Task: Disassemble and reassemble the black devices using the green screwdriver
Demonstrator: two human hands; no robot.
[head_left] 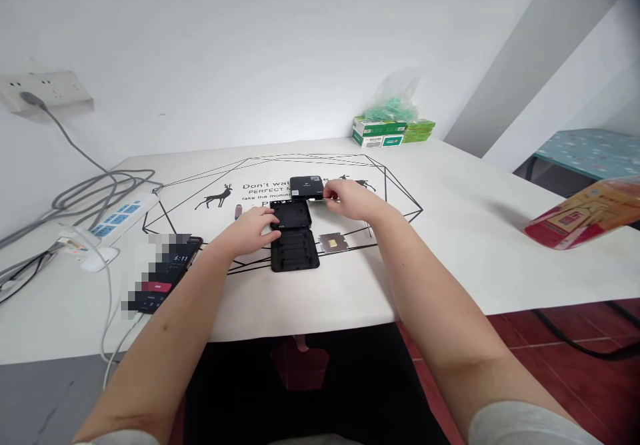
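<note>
Take the open black plastic case (pixel 294 250) as the centre of the dial, with twelve o'clock toward the wall (pixel 240 52). Its two shallow halves lie flat and end to end on the printed table mat (pixel 350 285), ribbed inside. The flat black device (pixel 307 186) is at about one o'clock, just beyond the farther half.

The left hand (pixel 253 232) comes in from nine o'clock, thumb and fingers moderately apart, fingertips against the case's left edge; it is not closed around anything. The right hand (pixel 350 198), at two o'clock, has its fingertips drawn close together by the device's near right corner, where a thin greenish edge shows. At this size I can't tell whether they pinch that edge or only touch beside it.

The case looks light and stiff, smooth enough to skate on the mat, so the outer rims are the place to hold it. The device is probably a little denser but still light; its side walls should give a firm hold, while the greenish edge, likely circuit board, calls for a gentle touch. The thin metal plate (pixel 334 242) at three o'clock looks easy to bend and best lifted by its edges. The smartphone (pixel 173 272) lies farther out, around eight o'clock.
</note>
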